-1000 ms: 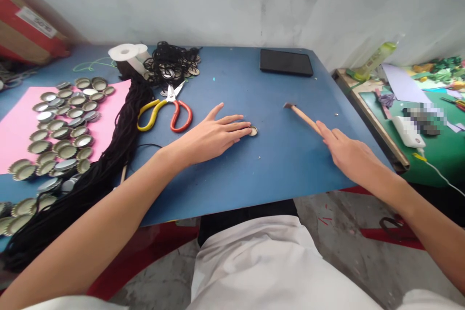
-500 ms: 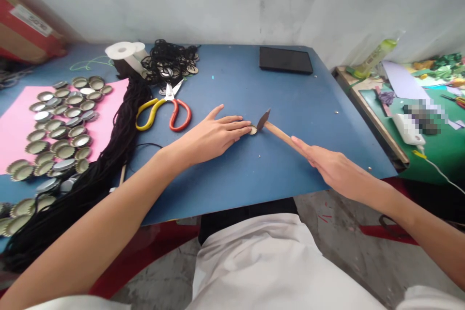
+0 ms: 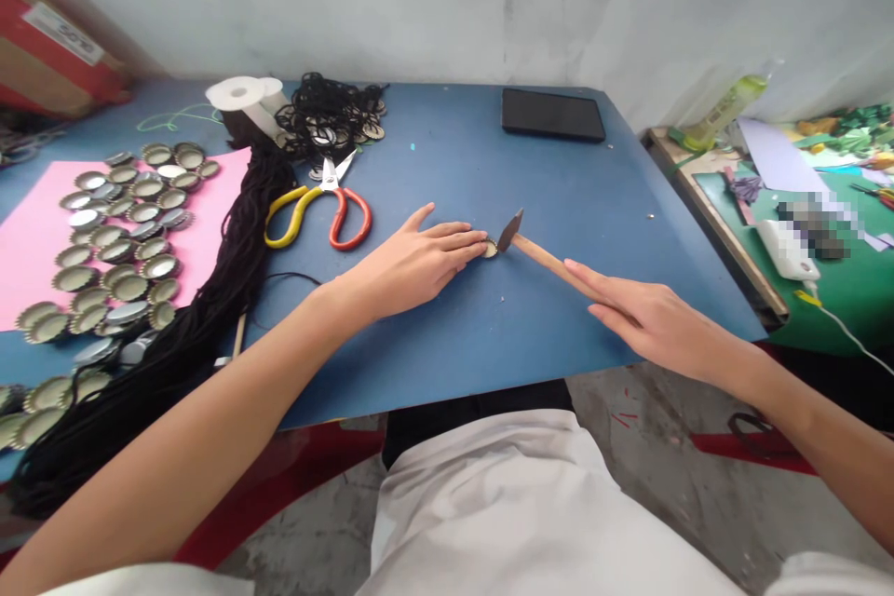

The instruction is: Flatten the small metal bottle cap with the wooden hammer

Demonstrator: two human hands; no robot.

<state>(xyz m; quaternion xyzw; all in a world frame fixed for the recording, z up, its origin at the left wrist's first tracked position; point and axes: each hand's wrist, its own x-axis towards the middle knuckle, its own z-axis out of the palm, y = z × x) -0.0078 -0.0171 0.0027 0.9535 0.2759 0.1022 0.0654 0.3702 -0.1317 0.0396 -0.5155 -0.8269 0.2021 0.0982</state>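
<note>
Left hand (image 3: 412,263) pins one bottle cap (image 3: 490,249) flat; right hand (image 3: 646,317) grips the hammer (image 3: 541,253), head seemingly touching it; many caps (image 3: 112,242) wait.

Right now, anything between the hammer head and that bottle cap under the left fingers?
Nothing visible. The hammer in the right hand has its head right beside the bottle cap, which the left hand pins to the blue table. Only the left fingertips sit close.
</note>
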